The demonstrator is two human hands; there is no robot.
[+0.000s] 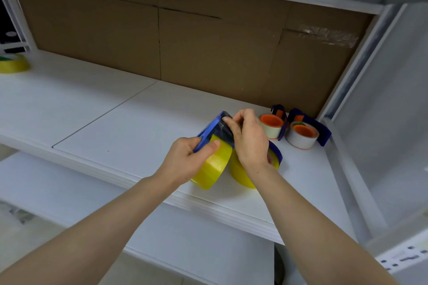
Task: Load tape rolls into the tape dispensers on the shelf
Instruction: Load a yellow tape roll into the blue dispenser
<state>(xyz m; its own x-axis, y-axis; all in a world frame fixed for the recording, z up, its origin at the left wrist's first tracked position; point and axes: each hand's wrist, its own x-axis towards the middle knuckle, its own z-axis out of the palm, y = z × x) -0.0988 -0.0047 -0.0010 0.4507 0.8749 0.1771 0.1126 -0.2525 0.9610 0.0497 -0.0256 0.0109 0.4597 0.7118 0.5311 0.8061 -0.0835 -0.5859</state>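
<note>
- Head view: blue tape dispenser (209, 133) with yellow tape roll (214, 166) sits near the shelf (115, 122) front edge.
- Left hand (185, 159) clamps both, steadying them.
- Right hand (249, 139) pinches at the toothed end, likely threading tape.
- Two loaded dispensers (301, 132) stand far right.

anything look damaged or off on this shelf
Mostly the brown cardboard backing behind the white shelf: it has dark splits along its seams, and a crinkled patch of clear tape covers its upper right corner. One yellow tape roll also sits alone at the far left, away from the other rolls and dispensers.
</note>
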